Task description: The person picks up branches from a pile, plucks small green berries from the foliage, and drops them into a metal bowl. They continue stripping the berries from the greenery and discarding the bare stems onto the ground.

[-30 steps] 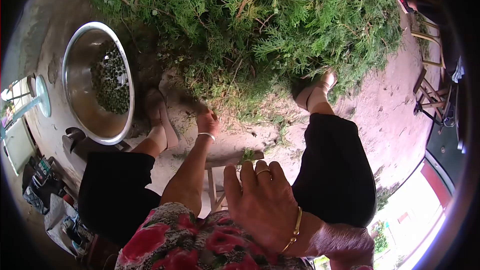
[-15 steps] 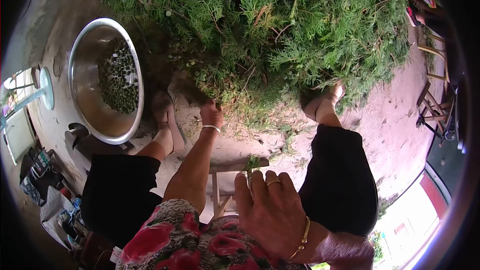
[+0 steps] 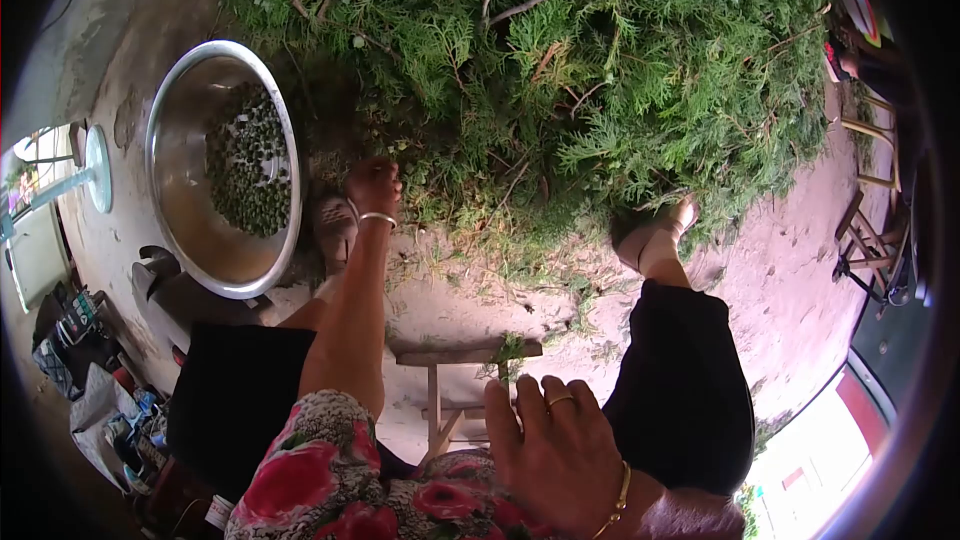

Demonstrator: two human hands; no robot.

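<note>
My left hand (image 3: 375, 188) is at the near left edge of a big pile of green conifer branches (image 3: 600, 90), a bracelet on its wrist. Its fingers are curled closed, and whatever they hold is hidden. Low in the middle, my right hand (image 3: 560, 450) shows its back, with a ring and a gold bracelet. Its fingers bend down, the thumb hidden, and a small green conifer sprig (image 3: 510, 350) shows at the fingertips. To the left, a large metal basin (image 3: 180, 230) contains many small round green cones (image 3: 250, 180).
A small wooden stool (image 3: 470, 353) stands between my legs. My feet flank the pile's near edge on the pale floor (image 3: 770, 230). Folding wooden chairs (image 3: 870, 235) and part of another person are at the right. A pale blue stand (image 3: 97, 170) and clutter lie left.
My left hand has moved left and slightly up, from the litter beside the pile toward the basin. My right hand has shifted little; the whole view has tilted slightly.
</note>
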